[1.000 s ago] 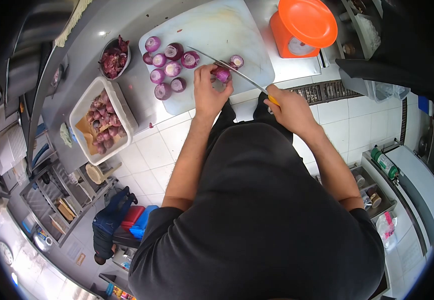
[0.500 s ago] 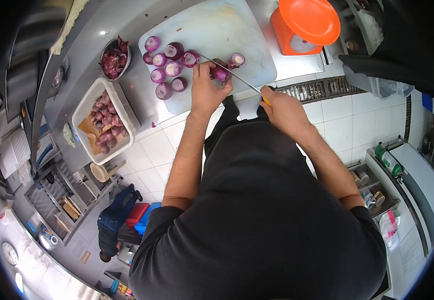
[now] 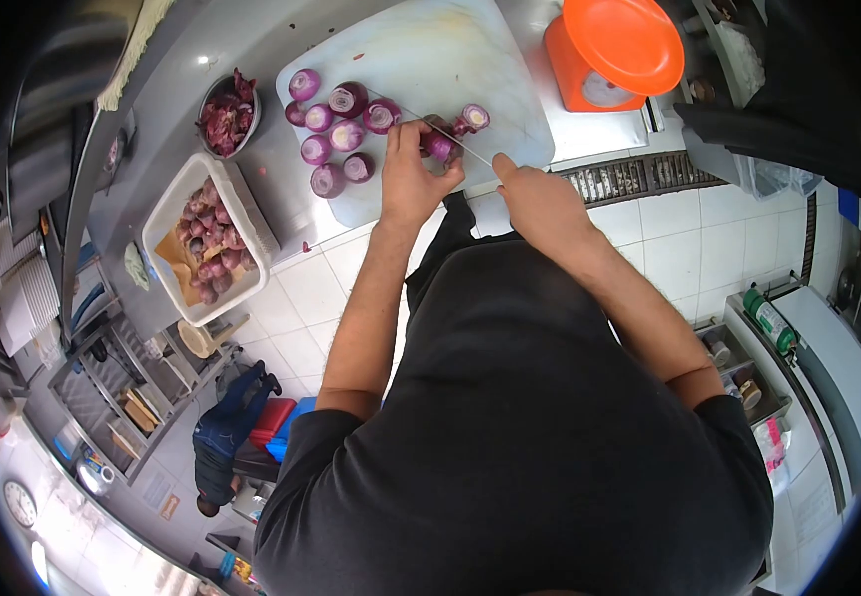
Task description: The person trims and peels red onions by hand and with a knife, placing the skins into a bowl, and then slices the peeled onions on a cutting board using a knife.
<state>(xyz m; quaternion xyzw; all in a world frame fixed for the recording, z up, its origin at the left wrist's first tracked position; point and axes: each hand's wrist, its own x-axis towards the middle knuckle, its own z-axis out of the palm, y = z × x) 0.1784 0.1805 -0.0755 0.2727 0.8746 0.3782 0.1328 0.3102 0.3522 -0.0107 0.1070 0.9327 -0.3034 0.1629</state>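
My left hand [image 3: 414, 182] is closed around a red onion [image 3: 439, 146] near the front edge of the white cutting board [image 3: 430, 60]. The blade of a knife [image 3: 474, 155] lies across that onion. My right hand [image 3: 542, 204] grips the knife's handle, which the fingers now cover. A cut onion end [image 3: 475, 117] rests just beyond the held onion. Several trimmed red onions [image 3: 346, 134] are grouped on the left part of the board.
A metal bowl [image 3: 229, 117] of onion skins and a white crate [image 3: 255, 209] of red onions are at the left. An orange scale [image 3: 604, 65] stands right of the board. Another person [image 3: 224, 429] bends over at the lower left.
My right hand has moved left with the knife, bringing it closer to the onion. My left hand has stayed around the onion. The view has shifted slightly.
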